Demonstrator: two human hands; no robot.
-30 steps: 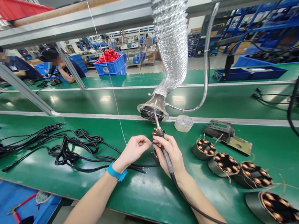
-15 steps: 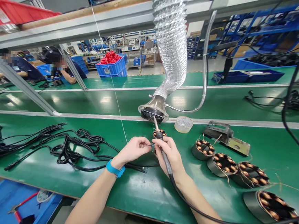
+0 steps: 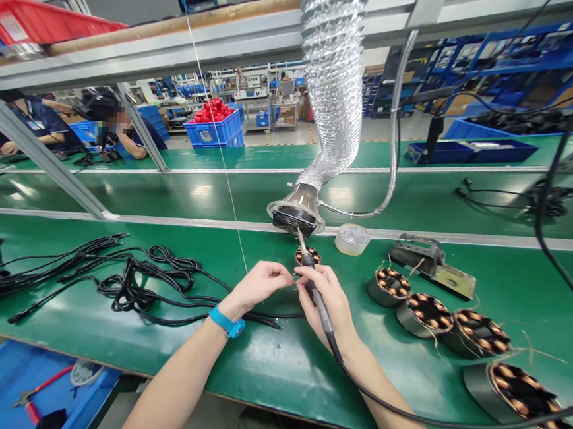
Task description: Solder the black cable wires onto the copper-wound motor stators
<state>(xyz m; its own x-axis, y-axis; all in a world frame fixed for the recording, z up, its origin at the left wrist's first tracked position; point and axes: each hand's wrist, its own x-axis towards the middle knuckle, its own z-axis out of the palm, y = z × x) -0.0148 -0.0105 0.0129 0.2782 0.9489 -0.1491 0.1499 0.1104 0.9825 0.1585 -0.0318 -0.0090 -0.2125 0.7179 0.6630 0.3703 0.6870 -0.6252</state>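
Note:
My right hand (image 3: 327, 300) is closed round a soldering iron (image 3: 317, 297), whose metal tip points up and away under the fume hood (image 3: 295, 210). The fingers of my left hand (image 3: 261, 284) are pinched together, close to my right fingertips; what lies between them is too small to make out. Just beyond my right fingers stands a wound copper stator (image 3: 299, 255), partly hidden by the iron and hand. Black cables (image 3: 162, 284) lie left of my left hand, their stripped ends below it.
Several copper stators (image 3: 427, 315) stand at the right, near a metal iron stand (image 3: 434, 262) and a tape roll (image 3: 353, 238). A ribbed silver duct (image 3: 331, 79) hangs ahead. Pliers (image 3: 28, 400) lie in a blue tray. Two people sit at the far left.
The view has shifted slightly. My hands stay close together, and the dark piece seen between the fingertips before no longer shows clearly. At the far left a person's arms have moved.

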